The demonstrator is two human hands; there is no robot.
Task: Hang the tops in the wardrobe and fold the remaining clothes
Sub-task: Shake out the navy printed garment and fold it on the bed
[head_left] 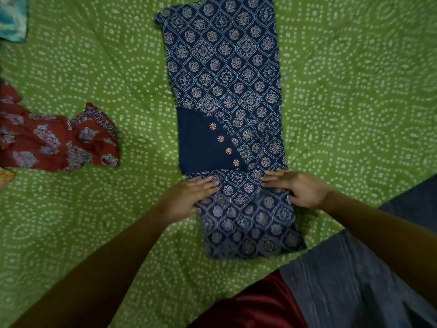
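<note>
A navy printed garment (227, 74) lies flat in a long folded strip on the green dotted bedspread (343, 91), running from the far edge of the view down toward the person. Partway down the strip, on its left half, sits a plain dark blue panel (201, 145) edged by a slanting row of small orange embroidered flowers (224, 144). The near end of the garment is a paler, faded-looking patterned layer (250, 228) that reaches almost to the person's lap.

Both hands rest on the garment just nearer than the plain panel. The left hand (186, 200) lies palm down on the garment's left edge, its fingers (208, 182) straight and close together, pointing right across the cloth. The right hand (298, 188) lies palm down on the garment's right edge, its fingers (272, 178) straight and slightly spread, pointing left. Neither hand curls around the fabric; they press flat on it, with a stretch of printed cloth showing between the fingertips.

Well to the left of the navy garment, a maroon floral garment (54, 143) lies crumpled on the bedspread. Farther away on that same side, at the top corner of the view, a teal patterned cloth (13, 17) shows partly. To the near right of the navy garment are grey striped fabric (350, 280) and a dark red cloth (255, 306).
</note>
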